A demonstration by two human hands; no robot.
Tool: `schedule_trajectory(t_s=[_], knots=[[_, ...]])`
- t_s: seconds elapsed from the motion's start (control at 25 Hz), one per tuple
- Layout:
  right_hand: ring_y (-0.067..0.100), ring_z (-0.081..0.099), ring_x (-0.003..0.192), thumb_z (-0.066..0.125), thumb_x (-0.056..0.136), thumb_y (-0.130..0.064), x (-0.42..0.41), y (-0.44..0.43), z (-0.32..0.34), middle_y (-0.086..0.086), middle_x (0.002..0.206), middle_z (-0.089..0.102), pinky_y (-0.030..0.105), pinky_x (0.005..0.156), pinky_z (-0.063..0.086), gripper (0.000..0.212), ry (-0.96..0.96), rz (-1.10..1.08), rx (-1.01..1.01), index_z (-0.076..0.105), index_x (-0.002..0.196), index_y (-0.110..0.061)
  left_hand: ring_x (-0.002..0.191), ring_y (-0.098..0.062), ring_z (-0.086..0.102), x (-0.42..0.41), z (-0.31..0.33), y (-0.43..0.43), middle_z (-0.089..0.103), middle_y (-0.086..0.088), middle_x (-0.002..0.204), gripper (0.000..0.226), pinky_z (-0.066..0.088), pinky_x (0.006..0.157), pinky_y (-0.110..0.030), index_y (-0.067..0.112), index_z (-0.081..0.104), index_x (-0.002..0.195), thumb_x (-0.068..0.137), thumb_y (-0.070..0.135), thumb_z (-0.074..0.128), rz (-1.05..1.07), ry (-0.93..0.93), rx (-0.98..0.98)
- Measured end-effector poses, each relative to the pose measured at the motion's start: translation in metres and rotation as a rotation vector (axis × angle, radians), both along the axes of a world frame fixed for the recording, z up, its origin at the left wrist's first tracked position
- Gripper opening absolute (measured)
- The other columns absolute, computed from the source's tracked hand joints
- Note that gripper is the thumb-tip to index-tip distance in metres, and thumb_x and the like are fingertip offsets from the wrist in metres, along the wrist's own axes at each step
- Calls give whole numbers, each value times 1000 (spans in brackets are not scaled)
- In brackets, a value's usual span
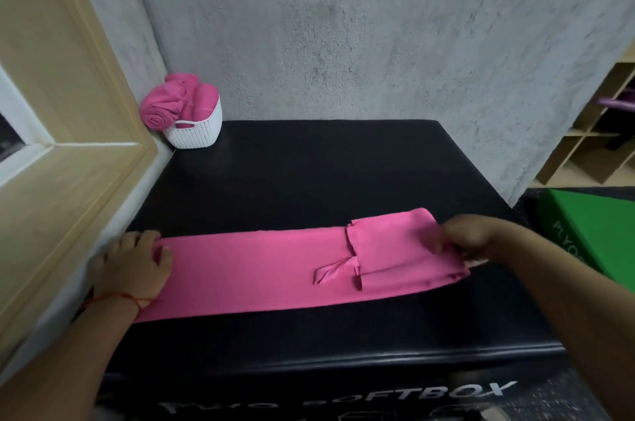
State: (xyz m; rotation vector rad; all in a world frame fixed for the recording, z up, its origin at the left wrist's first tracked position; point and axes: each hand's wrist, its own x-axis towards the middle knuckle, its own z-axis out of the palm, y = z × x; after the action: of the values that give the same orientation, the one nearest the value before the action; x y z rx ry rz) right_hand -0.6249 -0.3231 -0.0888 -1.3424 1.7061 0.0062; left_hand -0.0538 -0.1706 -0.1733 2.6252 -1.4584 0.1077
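Head view: left hand (132,266) and right hand (464,238) hold one pink towel (257,269)

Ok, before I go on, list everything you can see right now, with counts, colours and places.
black box: one, black, centre, white lettering on its front
folded towel: one, pink, laid lengthwise across the near part of the black box
basket: one, white, far left corner of the black box
rolled towels: about three, pink, in the basket
green box: one, green, right of the black box
shelf unit: one, light wood, far right
window frame: one, beige, left
wrist thread: one, red, on the left wrist
left hand: one, grips the folded towel's left end
right hand: one, grips the folded towel's right end
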Motion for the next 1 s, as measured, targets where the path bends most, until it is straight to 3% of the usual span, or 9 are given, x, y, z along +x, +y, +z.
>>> schedule_trajectory(t_s=[0.08,0.12,0.2,0.24,0.4,0.52,0.68,0.84,1.0], knots=[[28,64,62,75,84,-9,20,-46,37,12,73,66,27,54,51,9,56,23,-331,73,89,-3,104,-28,57,-7,11,-2,58,1,100,22,41,91,-49,33,60,90,94,53,53,-14,-56,27],[33,70,80,78,88,-13,32,-77,54,11,88,71,30,65,55,15,-26,-20,-551,76,101,-6,96,-24,56,-15,15,-3,54,6,91,29,40,85,-44,32,56,80,94,58,53,-26,-62,70],[31,65,124,78,95,-29,48,-130,80,10,135,64,38,100,56,48,-274,-179,-851,63,139,-17,84,-14,54,-40,22,-5,53,13,81,39,40,79,-39,33,55,72,94,65,51,-115,-34,92],[29,57,135,76,96,-36,54,-144,80,10,152,53,42,111,50,61,-273,-194,-921,52,151,-22,80,-10,53,-53,25,-6,54,13,77,42,40,79,-38,33,56,70,94,67,51,-177,-5,62],[28,62,127,76,96,-30,68,-129,35,7,151,56,43,102,55,63,-69,-22,-806,50,152,-23,65,-5,56,-109,26,-11,58,8,69,43,47,71,-32,28,58,71,95,63,55,-314,242,-9],[24,65,118,76,96,-26,63,-105,3,4,142,63,39,97,55,56,-76,8,-720,54,148,-22,60,-7,56,-145,21,-17,57,6,63,38,45,60,-26,26,56,73,92,59,64,-420,371,-62],[22,65,118,76,96,-25,60,-77,-14,1,136,65,36,101,52,53,-84,31,-686,57,145,-22,70,-3,52,-188,-1,-13,52,11,68,31,45,75,-31,33,53,79,92,59,61,-584,307,-126],[18,66,117,77,95,-27,60,-18,-32,-3,128,68,34,103,52,43,-185,81,-590,63,135,-29,84,-4,55,-221,-6,-2,61,14,78,38,44,94,-41,33,63,76,101,54,46,-423,488,-182],[11,64,112,79,93,-30,53,56,-56,-13,124,61,35,107,52,37,-220,270,-641,68,127,-40,88,-5,55,-246,5,22,56,17,84,41,41,90,-36,33,58,77,87,72,58,-334,399,-94]])
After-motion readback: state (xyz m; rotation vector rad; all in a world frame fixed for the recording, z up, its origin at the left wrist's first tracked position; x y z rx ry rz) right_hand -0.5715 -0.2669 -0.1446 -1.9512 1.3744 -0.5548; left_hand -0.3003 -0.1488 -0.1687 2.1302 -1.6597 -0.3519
